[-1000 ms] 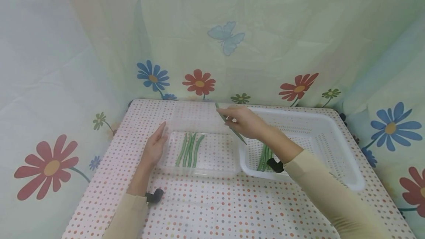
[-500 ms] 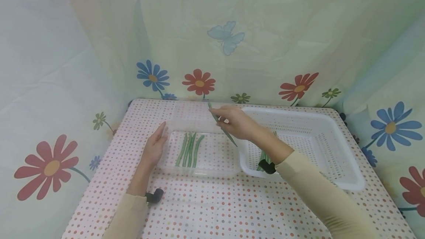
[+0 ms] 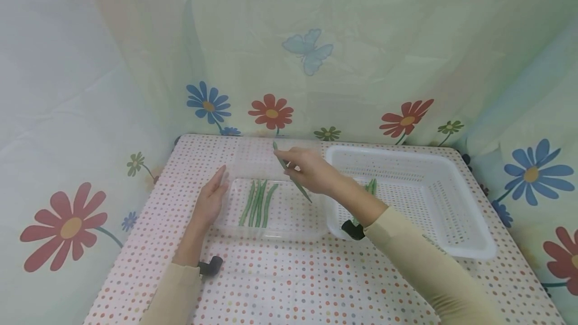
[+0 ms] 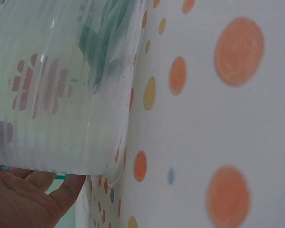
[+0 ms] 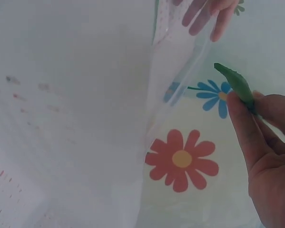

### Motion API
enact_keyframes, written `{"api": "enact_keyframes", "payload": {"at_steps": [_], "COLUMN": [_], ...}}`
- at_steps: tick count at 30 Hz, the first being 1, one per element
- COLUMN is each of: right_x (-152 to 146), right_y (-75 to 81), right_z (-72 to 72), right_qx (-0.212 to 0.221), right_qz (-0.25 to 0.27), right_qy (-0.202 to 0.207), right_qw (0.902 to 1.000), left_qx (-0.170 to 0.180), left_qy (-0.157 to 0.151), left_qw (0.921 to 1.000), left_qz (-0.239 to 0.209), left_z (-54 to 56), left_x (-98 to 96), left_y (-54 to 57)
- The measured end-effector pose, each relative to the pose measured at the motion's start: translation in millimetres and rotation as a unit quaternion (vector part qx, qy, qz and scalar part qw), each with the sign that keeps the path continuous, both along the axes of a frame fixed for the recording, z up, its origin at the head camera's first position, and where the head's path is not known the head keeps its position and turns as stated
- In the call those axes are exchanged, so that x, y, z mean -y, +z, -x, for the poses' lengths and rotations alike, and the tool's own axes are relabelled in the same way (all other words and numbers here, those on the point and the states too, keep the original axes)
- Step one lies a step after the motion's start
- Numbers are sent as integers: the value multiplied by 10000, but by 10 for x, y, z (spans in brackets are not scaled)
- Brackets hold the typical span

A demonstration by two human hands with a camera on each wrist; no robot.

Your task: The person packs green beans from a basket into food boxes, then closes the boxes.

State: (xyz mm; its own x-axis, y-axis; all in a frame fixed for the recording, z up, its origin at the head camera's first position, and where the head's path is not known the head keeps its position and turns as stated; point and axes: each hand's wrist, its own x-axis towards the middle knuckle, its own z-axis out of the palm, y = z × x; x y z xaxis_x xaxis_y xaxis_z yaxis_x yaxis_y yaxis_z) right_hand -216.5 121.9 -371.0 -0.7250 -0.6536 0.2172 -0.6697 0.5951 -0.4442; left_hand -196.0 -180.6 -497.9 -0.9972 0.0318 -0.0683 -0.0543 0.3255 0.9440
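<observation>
My right hand pinches a green bean between thumb and fingers, above the right part of a clear plastic container. The same bean shows in the right wrist view, held at its middle. Several green beans lie side by side in the left half of that container. Against its left wall rests my left hand, fingers extended; the left wrist view shows the fingers touching the ribbed wall. More green beans lie in a white perforated basket, partly hidden by my right forearm.
The basket stands right beside the container on a dotted tablecloth. A clear lid-like panel stands up behind the container. Flower-printed curtains close in the back and both sides. A dark camera mount sits on my right wrist.
My right hand has moved left with the bean, from the basket's left edge to over the container. More beans in the basket have come into sight. The left hand has stayed still.
</observation>
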Motion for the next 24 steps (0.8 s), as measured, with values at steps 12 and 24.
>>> {"api": "enact_keyframes", "payload": {"at_steps": [12,24], "right_x": [161,383], "right_y": [-68,-120], "right_z": [-56,-131], "right_qx": [495,896], "right_qz": [60,149], "right_qy": [-401,-649], "right_qw": [9979,9937], "left_qx": [23,-37], "left_qy": [14,-41], "left_qw": [9999,10000], "left_qz": [104,39], "left_z": [4,-13], "left_x": [-4,5], "left_y": [9,14]}}
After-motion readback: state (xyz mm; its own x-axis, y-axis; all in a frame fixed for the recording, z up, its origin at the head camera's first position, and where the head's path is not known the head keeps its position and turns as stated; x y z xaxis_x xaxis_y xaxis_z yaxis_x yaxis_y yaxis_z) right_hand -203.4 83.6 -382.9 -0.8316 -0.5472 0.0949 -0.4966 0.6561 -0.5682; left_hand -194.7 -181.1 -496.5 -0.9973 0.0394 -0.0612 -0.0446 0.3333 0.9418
